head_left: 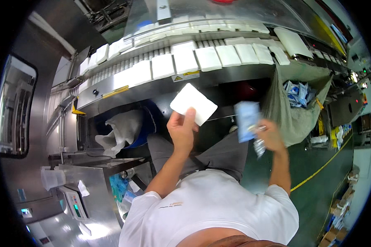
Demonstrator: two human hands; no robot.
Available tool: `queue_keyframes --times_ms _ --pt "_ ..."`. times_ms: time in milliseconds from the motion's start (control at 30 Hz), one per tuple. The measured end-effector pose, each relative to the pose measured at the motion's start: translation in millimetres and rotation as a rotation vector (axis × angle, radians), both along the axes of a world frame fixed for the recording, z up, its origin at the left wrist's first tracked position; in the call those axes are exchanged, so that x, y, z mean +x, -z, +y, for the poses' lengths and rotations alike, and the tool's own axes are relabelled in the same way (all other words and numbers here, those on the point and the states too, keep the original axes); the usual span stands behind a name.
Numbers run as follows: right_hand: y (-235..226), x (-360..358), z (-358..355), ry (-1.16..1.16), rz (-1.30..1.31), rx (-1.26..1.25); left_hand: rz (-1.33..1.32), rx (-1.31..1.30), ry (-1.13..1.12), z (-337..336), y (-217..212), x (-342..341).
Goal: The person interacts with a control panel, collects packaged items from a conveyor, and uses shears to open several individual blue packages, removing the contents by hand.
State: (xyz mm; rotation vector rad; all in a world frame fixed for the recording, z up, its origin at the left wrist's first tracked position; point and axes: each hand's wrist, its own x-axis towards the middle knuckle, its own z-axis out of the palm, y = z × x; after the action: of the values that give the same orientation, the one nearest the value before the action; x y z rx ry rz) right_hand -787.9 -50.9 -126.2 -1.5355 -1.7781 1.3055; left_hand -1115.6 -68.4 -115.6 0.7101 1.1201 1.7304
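Note:
My left hand [181,132] pinches a flat, white, folded pad [195,102] between thumb and fingers, held up before the near edge of the conveyor. In my right hand [272,136] is a light-blue packet [246,120], smeared by motion; a crumpled silvery end hangs below the fingers. Beyond both hands, a row of similar white pads [163,66] lies side by side along the conveyor [144,87]. To the right of my right hand hangs an open greenish cloth sack [288,117] with several blue-and-white packets [299,94] inside.
A blue bin [152,119] with a white plastic bag [125,126] stands under the conveyor at left. A metal cabinet [95,177] beside my left arm carries a digital scale [75,203]. Yellow tape [317,173] runs along the green floor at right, near cardboard boxes [338,206].

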Motion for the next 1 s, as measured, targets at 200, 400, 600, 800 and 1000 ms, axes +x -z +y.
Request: queue_keyframes --times_ms 200,400,600,800,1000 --pt "39.8 235.1 107.1 0.820 -0.503 0.397 -0.218 -0.107 0.217 -12.6 -2.3 -9.7" --pt "29.3 159.3 115.5 0.513 -0.512 0.562 -0.116 -0.075 0.291 -21.8 9.8 -9.4" --pt "-3.1 -86.9 37.4 -0.271 0.727 -0.435 0.601 0.668 0.394 4.2 6.3 -25.2" --pt "-29.7 -150.9 32.0 -0.364 0.814 -0.368 0.870 0.474 0.436 -4.4 -13.8 -64.9" --pt "-55.5 -166.2 21.0 -0.097 0.501 0.176 0.163 0.188 0.579 -22.6 24.0 -76.0"
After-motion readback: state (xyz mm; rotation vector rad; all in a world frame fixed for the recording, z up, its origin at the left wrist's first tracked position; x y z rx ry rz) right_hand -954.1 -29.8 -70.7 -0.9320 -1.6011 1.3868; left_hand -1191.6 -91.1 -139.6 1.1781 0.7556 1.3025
